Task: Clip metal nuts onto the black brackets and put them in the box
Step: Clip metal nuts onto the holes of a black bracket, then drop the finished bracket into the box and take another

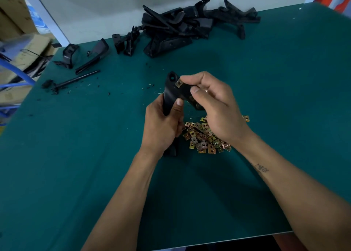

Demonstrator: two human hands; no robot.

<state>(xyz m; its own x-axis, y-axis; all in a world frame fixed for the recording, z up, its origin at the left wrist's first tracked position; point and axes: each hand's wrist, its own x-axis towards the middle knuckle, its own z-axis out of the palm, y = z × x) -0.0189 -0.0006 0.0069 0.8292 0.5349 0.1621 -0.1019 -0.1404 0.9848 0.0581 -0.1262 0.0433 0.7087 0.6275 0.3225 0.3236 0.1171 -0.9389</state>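
The bracket (pixel 171 91) is long, black and matte, with a round hole near its far end. Its long axis runs away from the person, hole end farthest. The left hand (pixel 161 126) grips its near half; the right hand (pixel 214 106) pinches a small brass-coloured nut (pixel 178 83) onto its edge, above the tabletop (pixel 95 136).

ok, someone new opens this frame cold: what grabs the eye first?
The two hands mid-table: the left hand grips a black bracket while the right hand pinches a metal nut against its upper end. Just below them, a heap of brass-coloured nuts glints on the green mat. At the far edge lies a dark pile of brackets.
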